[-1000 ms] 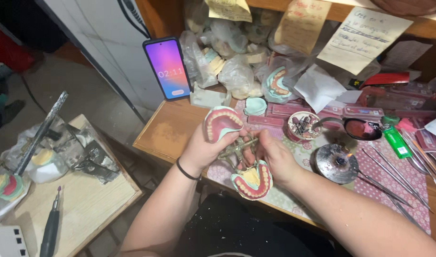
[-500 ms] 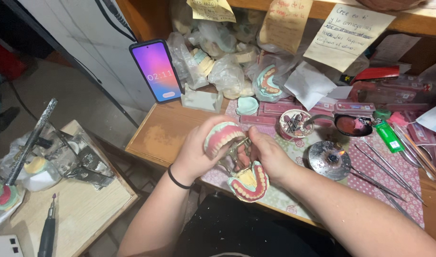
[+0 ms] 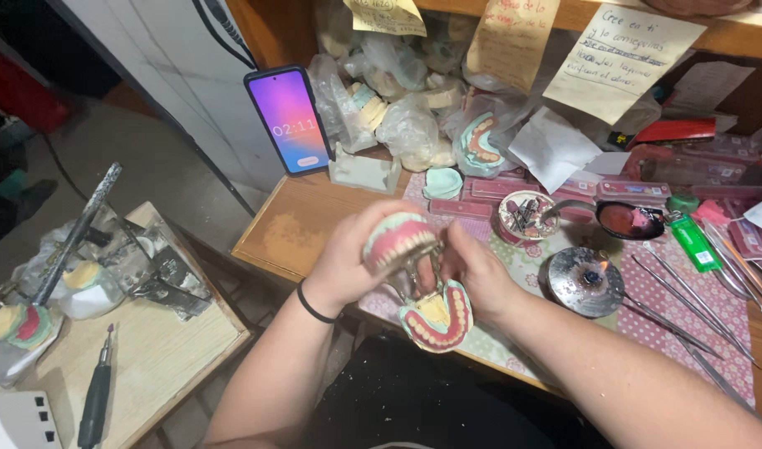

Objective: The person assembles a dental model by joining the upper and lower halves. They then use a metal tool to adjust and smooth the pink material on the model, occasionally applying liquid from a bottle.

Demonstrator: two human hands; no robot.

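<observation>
While both hands gripped the hinged denture model (image 3: 418, 278) at the near edge of the wooden bench (image 3: 302, 224), the left hand (image 3: 356, 266) was clamped round the upper arch of pink gums and pale teeth, and the right hand (image 3: 476, 274) held the metal frame just beside the lower arch, which hung open toward the lap. Compared with half a second earlier, the model sat a little lower and nearer the body, its upper arch tipped further left. A black band (image 3: 313, 305) circled the left wrist. Just right of the hands, a round metal burner (image 3: 582, 281) carried a small flame on the patterned pink cloth (image 3: 688, 308), with thin steel instruments (image 3: 688, 287) fanned beside it. Beyond stood a small dish (image 3: 524, 216) full of tiny metal bits and a spoon-like pan (image 3: 626, 220) of reddish wax. Farther back, clear crinkled bags (image 3: 414, 125) held plaster casts and another denture, and a phone (image 3: 288, 120) leaned upright. Off left, a low table (image 3: 148, 349) bore a dark handpiece (image 3: 94, 399)
</observation>
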